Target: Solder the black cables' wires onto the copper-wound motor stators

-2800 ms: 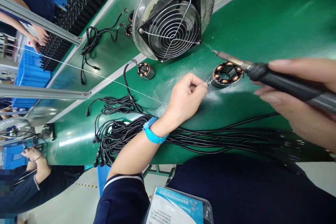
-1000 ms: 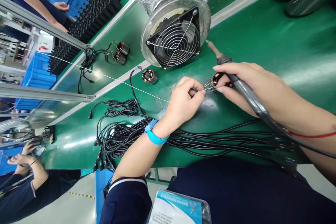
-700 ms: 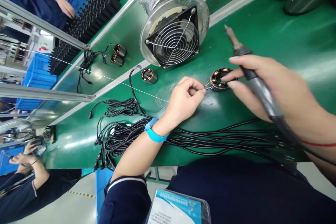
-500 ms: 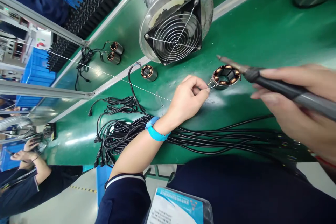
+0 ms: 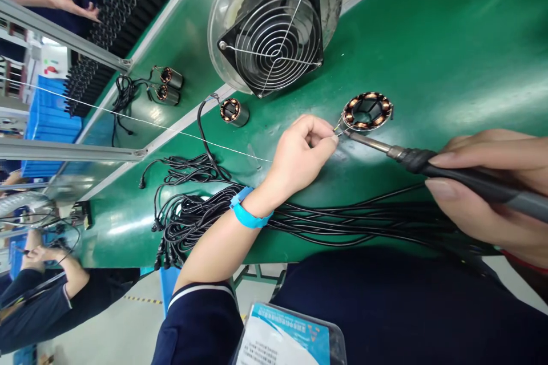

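Ring-shaped stator (image 5: 367,111) on the green table (image 5: 449,51), just in front of the round fan housing (image 5: 274,23): a dark metal ring wound all round with copper-coloured coils, hollow in the middle, lying flat with the opening up. Thin bare lead wires (image 5: 339,128) at its near-left edge, running toward the fingertips.

Left hand (image 5: 299,154) closed in a pinch, thumb and forefinger clamped on those lead wires just beside the stator; blue wrist strap (image 5: 247,215) on the wrist, forearm lying across the table edge. Fine solder wire (image 5: 171,127) stretched from the far left across the bench toward this hand; where it ends behind the hand cannot be told.

Right hand (image 5: 488,188) wrapped around the dark handle of a soldering iron (image 5: 428,161), fingers curled on top and thumb below. Metal tip of the iron at the pinched wires, touching or nearly touching the stator's near rim; exact contact too small to tell.

Bundle of black cables (image 5: 342,225) along the near edge of the table, under the left wrist. Smaller stator (image 5: 233,112) with a black lead well to the left, two more (image 5: 166,84) farther off. Another person's hand (image 5: 68,0) over a tray of black parts (image 5: 124,11) at top left.
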### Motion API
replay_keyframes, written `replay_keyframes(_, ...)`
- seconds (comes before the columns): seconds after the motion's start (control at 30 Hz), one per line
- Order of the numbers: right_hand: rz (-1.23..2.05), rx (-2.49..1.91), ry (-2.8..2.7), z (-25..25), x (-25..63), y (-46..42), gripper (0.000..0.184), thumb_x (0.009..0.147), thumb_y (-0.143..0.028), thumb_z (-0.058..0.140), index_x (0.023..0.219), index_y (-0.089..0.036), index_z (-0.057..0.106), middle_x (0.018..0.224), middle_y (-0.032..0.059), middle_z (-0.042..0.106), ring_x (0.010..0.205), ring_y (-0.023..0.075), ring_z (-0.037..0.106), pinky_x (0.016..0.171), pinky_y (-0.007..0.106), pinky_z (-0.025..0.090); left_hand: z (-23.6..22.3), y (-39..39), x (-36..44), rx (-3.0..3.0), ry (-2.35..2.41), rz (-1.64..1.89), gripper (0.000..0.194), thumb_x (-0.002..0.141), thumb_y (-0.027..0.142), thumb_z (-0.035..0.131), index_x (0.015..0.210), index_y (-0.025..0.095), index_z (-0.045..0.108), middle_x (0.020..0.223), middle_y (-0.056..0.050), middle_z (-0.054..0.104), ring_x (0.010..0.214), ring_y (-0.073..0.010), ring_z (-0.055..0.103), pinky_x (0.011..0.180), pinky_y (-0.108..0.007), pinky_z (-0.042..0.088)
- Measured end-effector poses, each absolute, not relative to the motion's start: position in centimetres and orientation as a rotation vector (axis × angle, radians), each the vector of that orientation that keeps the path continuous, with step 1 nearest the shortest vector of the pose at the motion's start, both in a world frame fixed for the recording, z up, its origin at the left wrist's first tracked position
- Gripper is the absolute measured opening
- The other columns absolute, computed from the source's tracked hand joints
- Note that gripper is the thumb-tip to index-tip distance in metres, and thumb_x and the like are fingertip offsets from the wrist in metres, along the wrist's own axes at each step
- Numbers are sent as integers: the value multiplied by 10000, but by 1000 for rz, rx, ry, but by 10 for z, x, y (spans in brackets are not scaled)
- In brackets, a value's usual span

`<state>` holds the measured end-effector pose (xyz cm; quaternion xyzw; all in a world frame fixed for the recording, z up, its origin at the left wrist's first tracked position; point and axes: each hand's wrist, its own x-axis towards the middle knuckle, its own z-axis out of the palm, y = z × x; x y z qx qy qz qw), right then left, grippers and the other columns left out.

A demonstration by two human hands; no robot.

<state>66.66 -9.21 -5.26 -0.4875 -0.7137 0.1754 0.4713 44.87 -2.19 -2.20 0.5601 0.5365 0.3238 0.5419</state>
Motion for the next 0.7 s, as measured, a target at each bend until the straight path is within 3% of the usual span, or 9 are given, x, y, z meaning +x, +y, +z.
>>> replay_keyframes(0.3, 426, -1103, -1893, -42, 669, -85, 100, 936, -328, 652, 938, -246, 593, 765, 14, 630, 610, 100, 611, 473, 227, 437, -22, -22, 449, 1334, 1264, 787, 210, 801, 32, 637, 692, 173, 527, 771, 25, 571, 602, -57, 479, 569, -219, 415)
replay_keyframes(0.43, 393, -1146, -1788, -41, 667, -84, 122, 906, -360, 679, 949, -275, 603, 754, 23, 626, 599, 150, 577, 516, 335, 445, -22, -22, 449, 1332, 1266, 771, 206, 806, 35, 633, 698, 172, 523, 779, 27, 573, 610, -51, 482, 588, -213, 430)
replay_keyframes(0.57, 345, -1217, -1933, -36, 672, -79, 256, 944, -408, 634, 1178, -302, 629, 980, 82, 703, 807, 236, 662, 672, 427, 500, -23, -22, 449, 1342, 1265, 769, 188, 813, 59, 638, 710, 171, 528, 796, 22, 580, 616, -53, 482, 582, -210, 425)
replay_keyframes(0.7, 351, -1324, -1992, -26, 672, -68, 425, 1012, -535, 508, 1420, -419, 529, 1165, 1, 715, 965, 211, 700, 685, 362, 513, -23, -22, 449, 1336, 1274, 771, 190, 806, 62, 647, 708, 171, 527, 787, 24, 582, 610, -56, 478, 570, -208, 413)
